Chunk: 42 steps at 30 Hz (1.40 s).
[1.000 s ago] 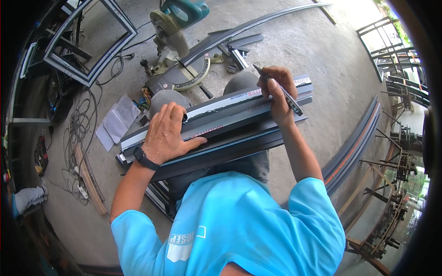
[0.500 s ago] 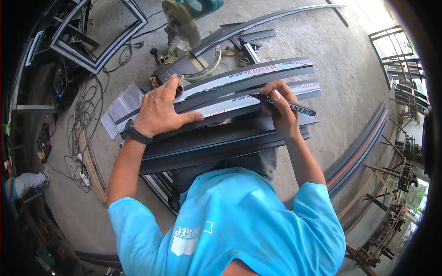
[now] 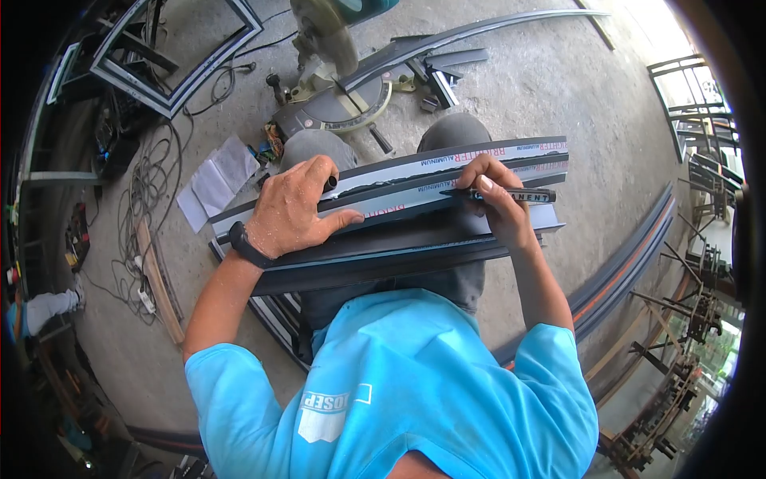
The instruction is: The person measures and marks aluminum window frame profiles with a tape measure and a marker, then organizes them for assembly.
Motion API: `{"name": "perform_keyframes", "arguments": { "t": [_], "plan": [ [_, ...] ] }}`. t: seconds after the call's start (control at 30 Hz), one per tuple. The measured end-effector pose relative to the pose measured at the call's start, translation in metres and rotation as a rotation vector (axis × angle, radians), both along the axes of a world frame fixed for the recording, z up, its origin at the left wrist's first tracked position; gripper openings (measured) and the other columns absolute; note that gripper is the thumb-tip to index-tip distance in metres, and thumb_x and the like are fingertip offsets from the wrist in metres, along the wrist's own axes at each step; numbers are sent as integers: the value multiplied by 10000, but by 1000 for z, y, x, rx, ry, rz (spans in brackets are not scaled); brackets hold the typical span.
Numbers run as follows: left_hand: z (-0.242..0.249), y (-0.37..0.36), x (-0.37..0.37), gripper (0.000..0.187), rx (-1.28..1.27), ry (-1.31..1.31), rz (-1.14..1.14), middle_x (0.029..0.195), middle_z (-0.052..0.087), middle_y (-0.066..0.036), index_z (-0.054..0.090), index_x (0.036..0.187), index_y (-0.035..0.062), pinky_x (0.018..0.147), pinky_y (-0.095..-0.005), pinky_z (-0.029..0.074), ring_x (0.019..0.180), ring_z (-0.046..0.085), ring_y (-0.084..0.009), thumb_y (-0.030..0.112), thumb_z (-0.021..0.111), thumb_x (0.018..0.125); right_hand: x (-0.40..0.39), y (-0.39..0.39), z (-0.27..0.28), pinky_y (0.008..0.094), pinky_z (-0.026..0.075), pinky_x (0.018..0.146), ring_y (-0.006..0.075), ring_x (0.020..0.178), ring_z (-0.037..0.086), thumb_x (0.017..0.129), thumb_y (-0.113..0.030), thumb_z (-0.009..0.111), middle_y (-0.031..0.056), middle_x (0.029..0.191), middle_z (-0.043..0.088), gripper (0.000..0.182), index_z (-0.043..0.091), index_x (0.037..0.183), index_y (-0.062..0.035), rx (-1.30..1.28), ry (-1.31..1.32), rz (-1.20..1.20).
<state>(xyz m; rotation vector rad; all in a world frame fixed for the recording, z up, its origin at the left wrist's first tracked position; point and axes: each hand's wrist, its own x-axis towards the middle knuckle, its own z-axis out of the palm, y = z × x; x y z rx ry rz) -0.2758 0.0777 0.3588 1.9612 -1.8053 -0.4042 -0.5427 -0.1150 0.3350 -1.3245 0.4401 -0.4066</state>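
My right hand [image 3: 499, 203] grips a black permanent marker [image 3: 531, 195], its tip pointing left, close over a white-labelled strip. Curled fingers of my left hand [image 3: 291, 209] hold a short black cylinder that looks like the marker cap [image 3: 330, 184]. The thumb of that hand stretches along the labelled aluminum profile [image 3: 415, 193]. A second aluminum profile [image 3: 479, 153], with red and blue lettering on its film, lies just beyond. Nearer my body are dark profiles [image 3: 383, 249], all lying across my lap. My left wrist wears a black watch [image 3: 249, 245].
A miter saw [image 3: 335, 104] stands on the floor ahead, a long curved profile [image 3: 471, 36] behind it. Papers [image 3: 219, 180], cables [image 3: 152, 199] and a wooden strip [image 3: 159, 283] lie to the left. Bundled long profiles [image 3: 618, 263] are at right; a metal frame [image 3: 171, 104] sits upper left.
The labelled profiles have come down towards my lap, showing my knees beyond them. Both hands have shifted slightly right and down with them, still holding the marker and the cap.
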Motion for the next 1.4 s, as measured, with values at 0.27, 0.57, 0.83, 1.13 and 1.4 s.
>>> {"name": "perform_keyframes", "arguments": {
  "t": [0.27,0.57,0.83,1.13,1.4],
  "plan": [
    [-10,20,-24,583,-125,-109,46,787,547,-89,520,971,78,596,-404,473,711,620,-275,454,896,732,-21,12,14,250,383,632,91,699,485,949,-428,635,7,806,575,404,655,957,-24,-164,123,72],
    [-10,15,-16,608,-94,-66,30,798,550,-93,503,983,76,608,-395,477,722,626,-270,459,903,731,-24,18,7,328,512,679,191,714,658,986,-262,617,118,799,690,285,677,1086,-2,-606,-162,-29],
    [-2,-9,5,623,175,186,57,739,598,-119,505,1014,89,601,-392,482,624,629,-279,499,892,746,23,28,24,273,502,846,134,911,655,974,-178,662,94,1008,683,235,629,1110,12,-346,-57,-274],
    [-7,-6,-4,660,143,166,140,782,618,-140,483,1049,67,659,-421,502,714,666,-323,407,938,711,44,3,4,266,505,690,99,719,620,974,-193,707,40,796,664,194,628,993,-16,-470,31,-208],
    [-9,-6,-8,691,89,276,189,848,599,-98,464,1063,51,729,-399,510,787,640,-269,317,972,677,41,-6,4,253,490,606,91,672,608,962,-236,728,26,749,642,235,600,944,-40,-565,-88,-162]
  ]
}}
